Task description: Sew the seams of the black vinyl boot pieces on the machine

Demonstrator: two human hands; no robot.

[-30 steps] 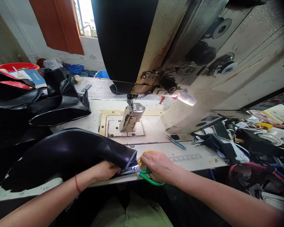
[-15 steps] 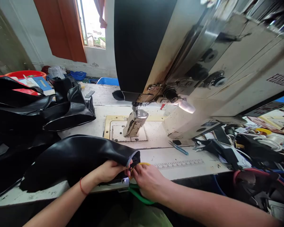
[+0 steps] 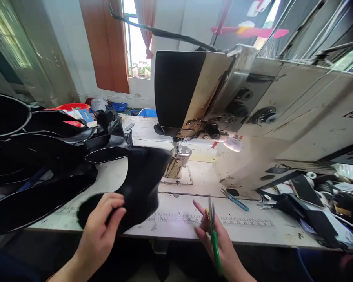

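My left hand [image 3: 101, 223] is closed with its fingertips and thumb at the near edge of a black leather piece [image 3: 141, 188]. The piece is partly lifted and smeared by motion; its far end covers part of the table before the sewing machine. In my right hand [image 3: 220, 235] is a pair of scissors with green handles [image 3: 214, 244], blades pointing up and close together. Its index finger and thumb stick out to the left, apart from the leather. The sewing machine's post [image 3: 178, 164] stands beyond both hands.
The machine head [image 3: 188, 94] overhangs the table at right. A printed ruler [image 3: 241, 221] runs along the front edge. Blue thread snips [image 3: 235, 199] lie near the machine base. More black leather pieces [image 3: 47, 156] are heaped at left, with black scraps [image 3: 300, 211] at right.
My hands have moved apart: the left leftward with the leather piece, the right to the right with the scissors, now upright. The view has tilted up.
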